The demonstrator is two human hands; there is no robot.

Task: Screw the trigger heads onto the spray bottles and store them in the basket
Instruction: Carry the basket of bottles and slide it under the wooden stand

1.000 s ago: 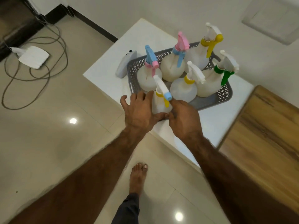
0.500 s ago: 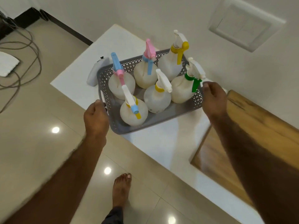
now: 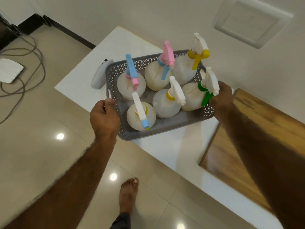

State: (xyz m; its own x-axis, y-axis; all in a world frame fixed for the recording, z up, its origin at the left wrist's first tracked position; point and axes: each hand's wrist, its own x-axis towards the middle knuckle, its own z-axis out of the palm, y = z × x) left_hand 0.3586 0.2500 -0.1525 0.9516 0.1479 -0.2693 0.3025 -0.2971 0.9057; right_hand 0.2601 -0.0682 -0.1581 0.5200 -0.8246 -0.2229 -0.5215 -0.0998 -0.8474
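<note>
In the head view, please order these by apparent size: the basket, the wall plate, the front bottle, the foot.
1. basket
2. wall plate
3. front bottle and foot: they look about alike, so I do not rank them.

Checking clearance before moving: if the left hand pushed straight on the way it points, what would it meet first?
The basket wall, which the left hand grips; just behind, probably the nearest bottle.
</note>
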